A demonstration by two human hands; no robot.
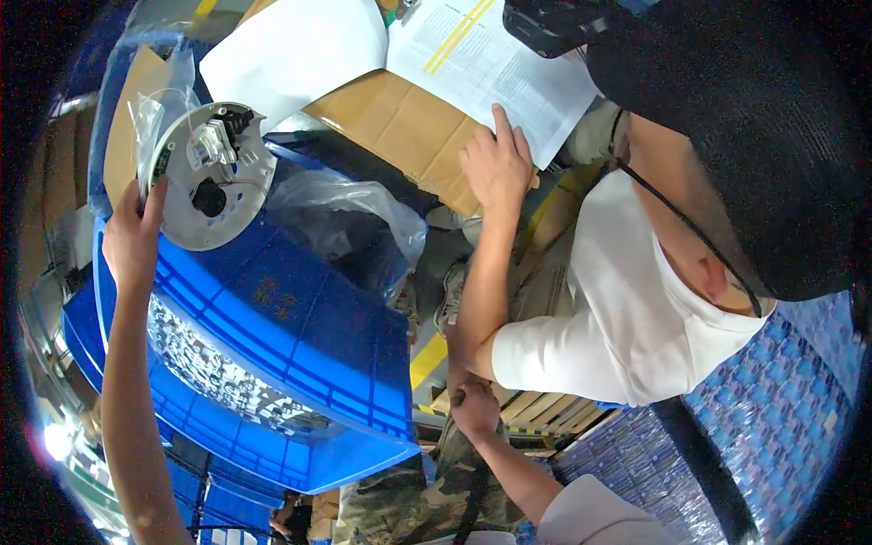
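My left hand (pixel 134 234) grips the left rim of a round white plastic housing (pixel 186 222), thumb on its face and fingers behind. The housing is tilted up, showing a clear plastic piece, dark parts and thin wires inside. It stands over the edge of a blue plastic crate (pixel 282 309). My right hand (pixel 477 409) is closed, lower and to the right, beside a co-worker's elbow; what it holds, if anything, is hidden. The co-worker's hand (pixel 498 168) points with the index finger at a printed sheet (pixel 500 86) with yellow stripes.
Cardboard (pixel 395 127) and a blank white sheet (pixel 304 54) lie at the crate's far side. Clear plastic bags (pixel 363 218) fill part of the crate. Another blue bin below holds many small shiny parts (pixel 213 368). The co-worker in a white shirt (pixel 618 300) leans in from the right, near wrapped stacks (pixel 763 409).
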